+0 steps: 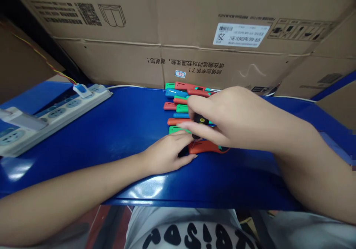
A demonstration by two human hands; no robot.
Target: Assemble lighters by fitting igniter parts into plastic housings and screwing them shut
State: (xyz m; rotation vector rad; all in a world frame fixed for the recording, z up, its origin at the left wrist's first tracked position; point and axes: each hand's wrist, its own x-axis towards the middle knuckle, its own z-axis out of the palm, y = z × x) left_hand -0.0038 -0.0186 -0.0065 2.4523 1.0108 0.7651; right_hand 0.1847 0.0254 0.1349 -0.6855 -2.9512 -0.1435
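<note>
My right hand [222, 115] is closed around a small black screwdriver [201, 119] with yellow marks, held upright. Its thin shaft points down and meets the handle end of an orange utility lighter [207, 146], which lies flat on the blue table. My left hand [169, 150] pinches that same end of the lighter from the left, thumb toward me and fingers on the far side. Just beyond my hands, several more lighters lie in a stacked row, among them a green lighter [178, 129] and a red lighter [169, 105]. My right hand hides their other ends.
A large cardboard box [125, 61] stands upright behind the lighters like a wall. On the left, a white power strip [63, 113] lies on the blue table [116, 126] with plugs and cables in it. The table's front edge runs close to my body.
</note>
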